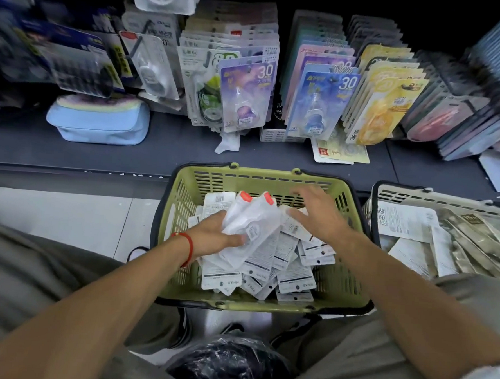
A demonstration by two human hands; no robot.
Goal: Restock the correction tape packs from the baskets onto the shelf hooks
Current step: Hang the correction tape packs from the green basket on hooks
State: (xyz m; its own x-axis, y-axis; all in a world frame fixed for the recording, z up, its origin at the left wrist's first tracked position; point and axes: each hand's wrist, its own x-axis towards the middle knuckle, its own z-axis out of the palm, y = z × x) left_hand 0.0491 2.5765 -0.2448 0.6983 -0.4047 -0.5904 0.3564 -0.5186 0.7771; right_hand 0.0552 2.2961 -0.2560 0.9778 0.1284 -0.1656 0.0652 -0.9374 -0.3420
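Directly below me, at six o'clock from the shelf hooks, sat the green basket, heaped with correction tape packs lying mostly face down. My left hand gripped a small bundle of clear packs with red tabs, thumb curled over their lower edge, lifting them above the pile. My right hand hovered at about two o'clock from that bundle, fingers spread apart and straight, holding nothing, blurred at the tips. At three o'clock stood a white basket filled with other packs. Toward twelve o'clock, packs with "30" printed on them hung in rows on the shelf, and a pale blue pouch lay at ten o'clock.
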